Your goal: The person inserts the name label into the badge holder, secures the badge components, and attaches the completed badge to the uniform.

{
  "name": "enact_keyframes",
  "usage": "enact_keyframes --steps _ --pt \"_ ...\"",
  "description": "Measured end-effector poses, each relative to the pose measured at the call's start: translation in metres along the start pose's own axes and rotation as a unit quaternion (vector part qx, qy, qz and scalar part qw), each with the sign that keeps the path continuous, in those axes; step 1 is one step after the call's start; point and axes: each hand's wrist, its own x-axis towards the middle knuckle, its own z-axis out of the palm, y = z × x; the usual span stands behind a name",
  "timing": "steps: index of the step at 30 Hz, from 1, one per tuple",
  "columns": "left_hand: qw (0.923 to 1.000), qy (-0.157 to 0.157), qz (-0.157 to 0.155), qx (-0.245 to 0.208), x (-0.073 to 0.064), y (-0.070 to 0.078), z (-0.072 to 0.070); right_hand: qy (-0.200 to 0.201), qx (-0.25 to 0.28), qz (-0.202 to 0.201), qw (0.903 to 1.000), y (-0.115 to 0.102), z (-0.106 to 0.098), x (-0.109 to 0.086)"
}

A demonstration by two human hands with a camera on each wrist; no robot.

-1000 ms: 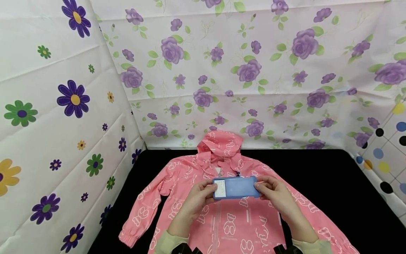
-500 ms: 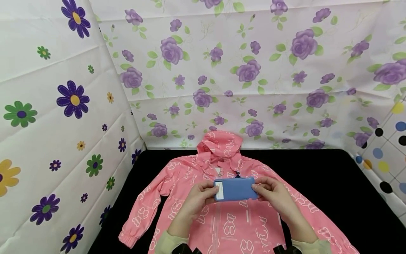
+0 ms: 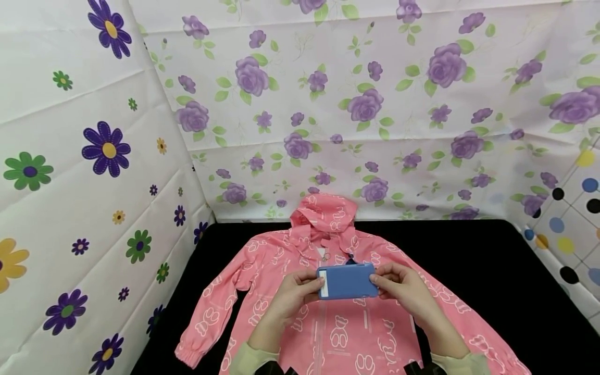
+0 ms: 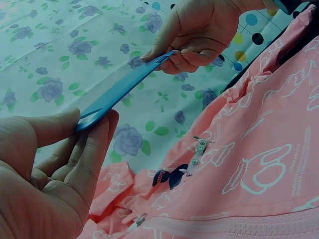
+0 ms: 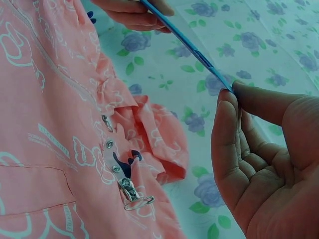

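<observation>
Head view on my screen: both hands are up over the pink jacket (image 3: pixel 342 333), w/ a flat blue holder (image 3: pixel 349 282) btwn them. That holder is over the jacket's chest, a bit below its neck as I see it, and the wrist cams show me it's up in the air, not touching the jacket. L hand (image 3: pixel 295 294) pinches one short end, thumb on the near face, fingers behind. R hand (image 3: pixel 404 286) pinches the other short end much the same way. So the hands are apart, each clamped on the holder. A white slip (image 3: pixel 323 284) shows at the holder's L-hand end.

L wrist cam gives me the small bits on the jacket: a dark blue bow (image 4: pixel 175 178) on its chest, w/ a clear strap (image 4: pixel 195 162) just beside it. R wrist cam shows me a shiny clip (image 5: pixel 130 191) at that strap's end. A zip (image 4: pixel 264 226) goes down the jacket's front.

The jacket lies on a black table (image 3: pixel 469 271), hood (image 3: pixel 323 213) at the far end, sleeves out to its sides. Past the hood I've got a rose cloth (image 3: pixel 328 117). On the jacket's L-hand side is a daisy cloth (image 3: pixel 103 208), on its R-hand side a dotty cloth (image 3: pixel 574 229). Pale cuffs (image 3: pixel 255 358) show over the jacket's near part.
</observation>
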Motion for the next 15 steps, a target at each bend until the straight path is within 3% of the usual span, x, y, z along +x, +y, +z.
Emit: enact_keyframes --steps 15 --pt "1.0 0.002 0.001 -0.004 0.0006 -0.0008 -0.0009 -0.007 -0.012 -0.008 0.9999 -0.0008 0.0007 -0.0004"
